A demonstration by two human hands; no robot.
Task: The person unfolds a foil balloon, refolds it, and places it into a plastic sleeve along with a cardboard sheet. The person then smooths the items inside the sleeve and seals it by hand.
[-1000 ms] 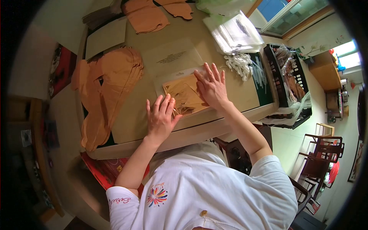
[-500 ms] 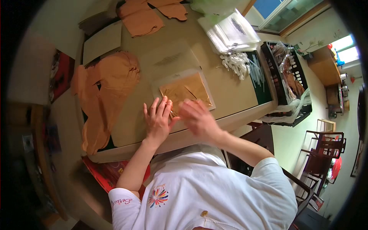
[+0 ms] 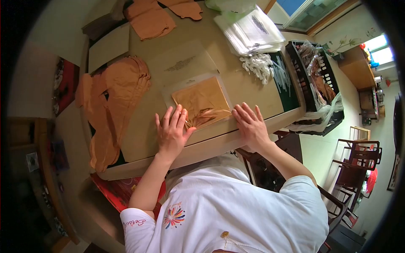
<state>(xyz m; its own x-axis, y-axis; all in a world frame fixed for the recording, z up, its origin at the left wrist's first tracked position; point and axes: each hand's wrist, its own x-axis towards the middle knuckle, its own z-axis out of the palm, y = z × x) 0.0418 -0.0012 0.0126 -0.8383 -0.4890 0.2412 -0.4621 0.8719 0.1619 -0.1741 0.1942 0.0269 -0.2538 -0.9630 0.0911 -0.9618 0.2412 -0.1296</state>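
An orange-tan folded sheet (image 3: pixel 206 95) lies in a clear plastic sleeve (image 3: pixel 225 88) near the table's front edge. My left hand (image 3: pixel 172 130) lies flat with its fingers spread on the lower left corner of the sheet. At the lower right corner rests my right hand (image 3: pixel 252 126), fingers stretched out, its tips touching the edge. Creases and shiny folds show along the sheet's lower part, between the hands. Another clear sleeve with small print (image 3: pixel 181 63) lies just behind.
Brown cut pieces (image 3: pixel 126 80) lie at the left, more (image 3: pixel 149 21) at the back. Clear bags (image 3: pixel 253 33), white ties (image 3: pixel 258 67) and thin clear sticks (image 3: pixel 281 74) are at the right. A black crate (image 3: pixel 306 80) stands beside the table (image 3: pixel 270 124).
My right hand has moved right, from the middle of the sheet to its lower right corner. My left hand has stayed nearly in place. The sheet's lower folds now show.
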